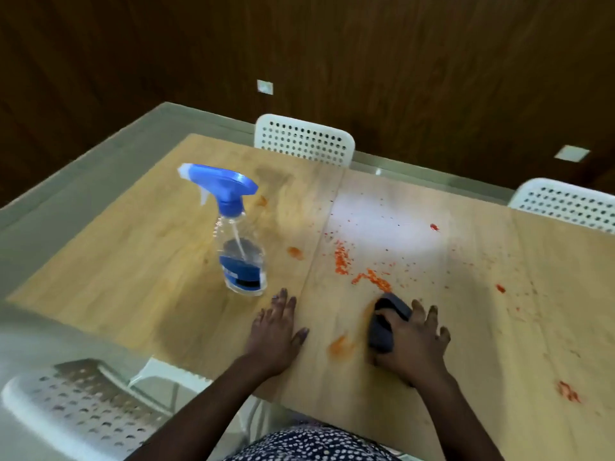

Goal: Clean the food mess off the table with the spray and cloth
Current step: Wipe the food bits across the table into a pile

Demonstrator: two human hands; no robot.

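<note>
Pale wooden table (133,261) made of joined panels, seam running away from the viewer between the two hands. Dark wood-panelled wall behind, grey floor to the left. White perforated chairs at the far edge (304,139) and far right (565,201), another at lower left (76,410).

Upright on the left panel, just beyond the left hand: clear spray bottle (241,241) with blue trigger head, nozzle pointing left, long axis vertical, a little clear liquid in the bottom, blue label near the base.

Orange-red food mess (366,274) scattered across the right panel: dense crumb patch just ahead of the cloth, specks spreading right, smears near the bottle and one (341,346) just left of the cloth.

Left hand (276,334) flat on the table, fingers straight, holding nothing. Right hand (411,344) curled over a dark grey cloth (386,322), gripping and pressing it to the tabletop near the front edge; cloth bunched, long axis running roughly away from the viewer.
</note>
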